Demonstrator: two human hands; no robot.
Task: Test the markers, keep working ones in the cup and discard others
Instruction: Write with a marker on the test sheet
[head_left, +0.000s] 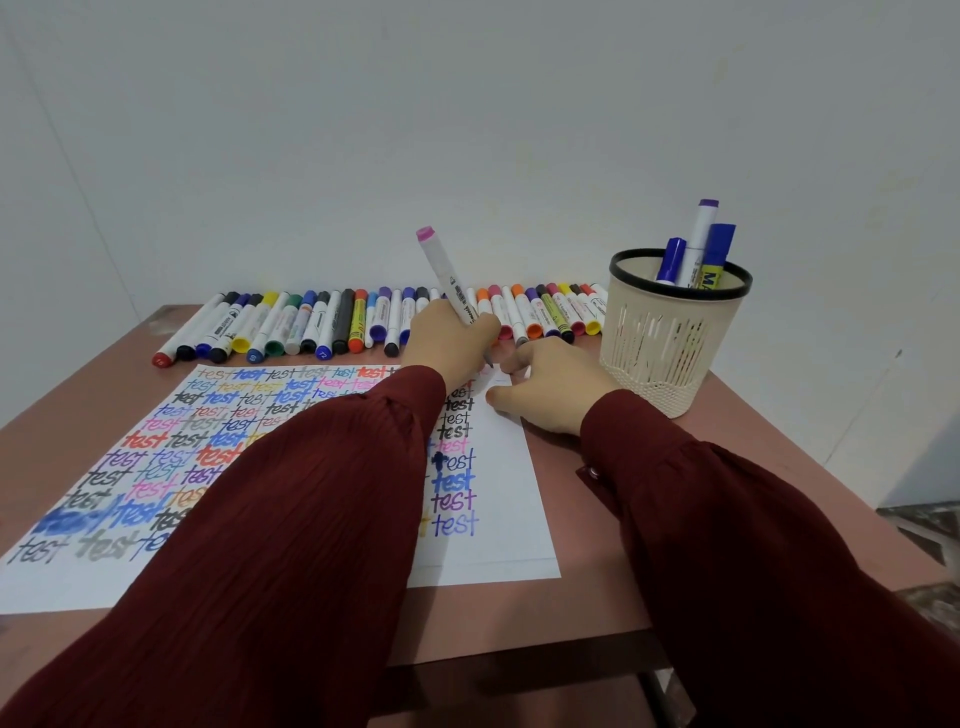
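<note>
Soft, even, coolish light; faint shadows on the reddish-brown wooden desk (587, 545). Wide-angle bend leans the seams of the pale wall (467, 130) at both edges. Centre sharp, near dark-red sleeves (260, 571) softer.

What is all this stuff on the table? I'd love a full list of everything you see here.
White marker with a pink end cap: one, tilted, tip on the paper.
Row of capped markers: dozens, mixed colours, lying side by side along the table's far edge.
Cream slotted plastic cup with a black rim: one, far right of the table.
Markers in the cup: three, blue and purple caps, standing.
White paper sheet: one, covered in coloured "test" words, mid-table.
Reddish-brown table: one, under everything.
Left hand: dark red sleeve, grips the pink-capped marker.
Right hand: dark red sleeve, rests on the paper; unclear whether it holds anything.
</note>
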